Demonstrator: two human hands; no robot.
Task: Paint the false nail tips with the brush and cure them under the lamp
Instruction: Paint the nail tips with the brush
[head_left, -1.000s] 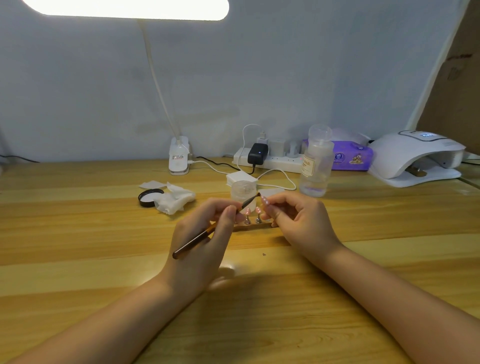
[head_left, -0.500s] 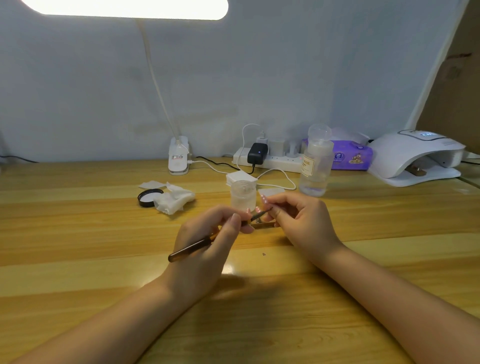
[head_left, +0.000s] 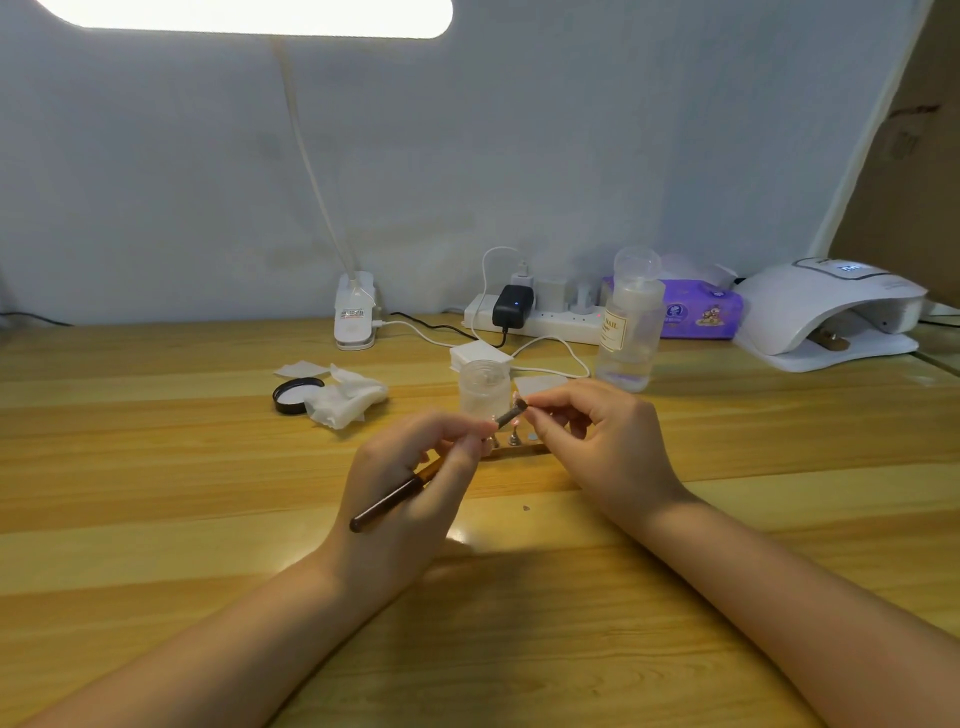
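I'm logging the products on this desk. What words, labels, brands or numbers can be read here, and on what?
"NAIL": on the label of the clear bottle; the other lines of that label are too small.
Purple tissue pack: printed pictures and writing, too blurred to read.
Lit display on the white curing lamp: characters unreadable.
Sticker on the desk lamp's clip base: too small to read.
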